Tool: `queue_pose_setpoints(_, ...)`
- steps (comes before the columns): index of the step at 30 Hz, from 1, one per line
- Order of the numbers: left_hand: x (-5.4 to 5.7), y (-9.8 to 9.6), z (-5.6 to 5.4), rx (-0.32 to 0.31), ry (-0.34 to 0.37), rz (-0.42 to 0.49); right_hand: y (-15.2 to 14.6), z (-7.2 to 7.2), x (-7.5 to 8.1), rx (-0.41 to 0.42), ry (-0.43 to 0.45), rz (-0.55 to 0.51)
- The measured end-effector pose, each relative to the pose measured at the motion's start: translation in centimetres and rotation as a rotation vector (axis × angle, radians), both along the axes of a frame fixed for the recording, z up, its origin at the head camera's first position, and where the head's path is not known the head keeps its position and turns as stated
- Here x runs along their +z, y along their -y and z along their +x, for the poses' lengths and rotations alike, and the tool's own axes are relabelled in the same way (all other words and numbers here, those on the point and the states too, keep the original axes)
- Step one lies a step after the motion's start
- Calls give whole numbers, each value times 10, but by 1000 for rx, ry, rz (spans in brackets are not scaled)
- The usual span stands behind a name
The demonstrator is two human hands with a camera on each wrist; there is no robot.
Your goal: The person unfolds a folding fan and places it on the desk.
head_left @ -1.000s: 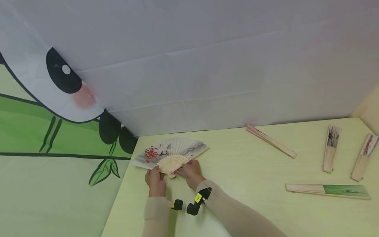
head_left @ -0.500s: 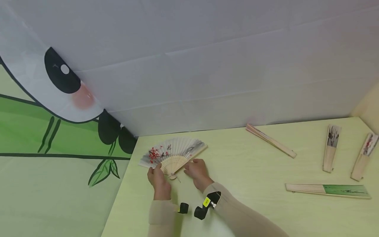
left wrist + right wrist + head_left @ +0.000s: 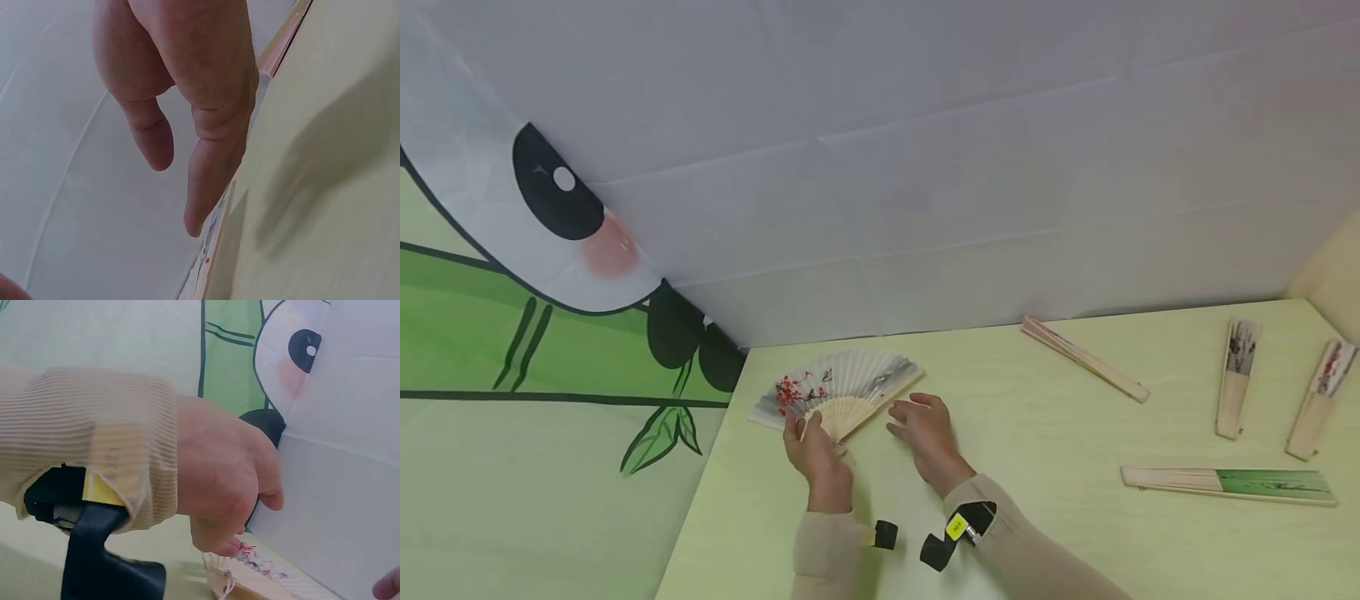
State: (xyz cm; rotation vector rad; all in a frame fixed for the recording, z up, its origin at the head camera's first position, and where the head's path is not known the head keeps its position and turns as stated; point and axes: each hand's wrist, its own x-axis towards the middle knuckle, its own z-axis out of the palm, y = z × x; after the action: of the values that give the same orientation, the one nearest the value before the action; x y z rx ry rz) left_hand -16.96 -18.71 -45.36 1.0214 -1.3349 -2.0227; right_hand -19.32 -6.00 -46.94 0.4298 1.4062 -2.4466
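An unfolded paper hand fan (image 3: 861, 383), white and grey with red blossoms and pale ribs, lies at the back left of the table. In the head view my left hand (image 3: 823, 462) hovers over its lower left part, the fingers loosely extended and holding nothing. The left wrist view has the fingers above the table, the fan's edge (image 3: 212, 262) beyond them. My right hand (image 3: 928, 433) is raised just right of the fan, fingers relaxed and apart from it. The right wrist view shows the fan's pivot end with a small tassel loop (image 3: 228, 584) below that hand.
Several folded fans lie to the right: a pinkish one (image 3: 1084, 358), one with a grey print (image 3: 1236, 379), one with a red-and-grey print (image 3: 1321, 400), and a green one (image 3: 1232, 483). Behind the table (image 3: 1022, 483) rises a white cloth wall (image 3: 925, 200).
Both hands have let go of the spread fan and drawn away, the right one further to the right. The fan shifted slightly rightward at first and now lies by itself.
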Motion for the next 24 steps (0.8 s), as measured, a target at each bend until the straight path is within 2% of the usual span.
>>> queue_pose_setpoints(8,0,-19,-1,0,-16,-30,-30,2,4,-24,-33,-21)
queue_pose_setpoints(17,0,-49,1,-72,-7,-21,-68,1,7,-63,-43,-21)
queue_pose_setpoints(24,-9,-70,-1,-110,16,-31,-97,1,8,-97,-37,12)
